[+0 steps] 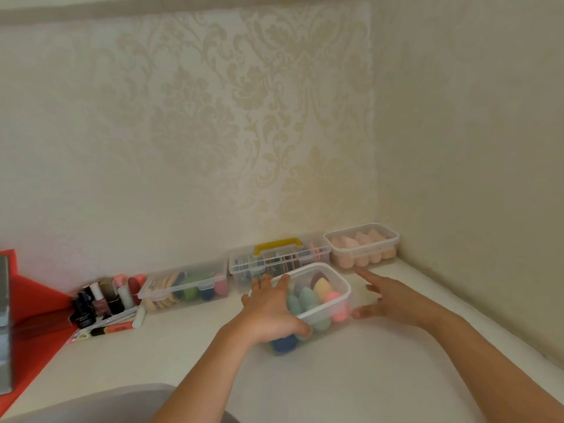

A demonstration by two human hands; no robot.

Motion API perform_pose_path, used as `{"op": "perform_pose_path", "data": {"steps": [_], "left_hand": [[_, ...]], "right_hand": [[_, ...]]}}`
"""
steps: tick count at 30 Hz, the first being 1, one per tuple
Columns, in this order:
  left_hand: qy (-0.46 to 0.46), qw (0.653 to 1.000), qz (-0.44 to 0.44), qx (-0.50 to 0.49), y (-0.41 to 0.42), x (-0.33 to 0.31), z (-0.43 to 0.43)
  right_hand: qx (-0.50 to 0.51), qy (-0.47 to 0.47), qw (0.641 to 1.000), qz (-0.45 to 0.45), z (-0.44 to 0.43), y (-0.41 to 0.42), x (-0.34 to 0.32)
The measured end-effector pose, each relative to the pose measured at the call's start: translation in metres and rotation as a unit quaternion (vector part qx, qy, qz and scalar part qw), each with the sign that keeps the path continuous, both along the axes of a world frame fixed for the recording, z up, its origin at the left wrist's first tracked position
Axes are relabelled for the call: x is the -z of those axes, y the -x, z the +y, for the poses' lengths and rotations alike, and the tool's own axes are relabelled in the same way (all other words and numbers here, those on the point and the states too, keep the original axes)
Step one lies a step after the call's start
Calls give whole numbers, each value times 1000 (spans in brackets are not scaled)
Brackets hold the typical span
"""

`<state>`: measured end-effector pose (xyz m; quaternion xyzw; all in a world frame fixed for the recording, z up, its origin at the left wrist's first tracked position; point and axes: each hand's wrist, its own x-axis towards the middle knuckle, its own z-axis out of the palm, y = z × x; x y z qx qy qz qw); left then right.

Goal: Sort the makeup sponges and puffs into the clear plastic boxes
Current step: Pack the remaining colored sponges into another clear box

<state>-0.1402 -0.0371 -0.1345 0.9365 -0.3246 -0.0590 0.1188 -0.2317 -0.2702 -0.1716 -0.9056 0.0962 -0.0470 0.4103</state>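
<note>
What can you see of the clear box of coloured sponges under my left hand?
This clear plastic box is rectangular with rounded corners and a whitish rim, lidless, on or just above the white table. Inside are egg-shaped sponges: teal, yellow, pink, dark red, and a blue one low at the near corner. The left hand grips its left end, thumb over the near rim. The right hand, fingers straight, is at its right side; contact is unclear.

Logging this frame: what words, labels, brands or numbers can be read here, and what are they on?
No text is legible.
On the black cosmetics packs: pale marks, too blurred to read.
On the orange tube: no print can be made out.
On the box of coloured sponges gripped by the left hand: no label shows.
</note>
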Motion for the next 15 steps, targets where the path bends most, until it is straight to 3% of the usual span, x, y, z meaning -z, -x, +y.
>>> {"op": "perform_pose_path", "data": {"steps": [4,7,10,15], "left_hand": [[41,999,30,18,-4,-4,3],[73,995,62,36,-5,-10,-6],[83,994,18,72,-5,-29,-36],[103,991,-4,88,-29,-62,-102]], "right_hand": [[160,63,982,82,-41,15,12],[180,118,974,69,-41,10,23],[189,191,962,50,-32,-1,31],[189,198,961,33,-30,-3,32]]}}
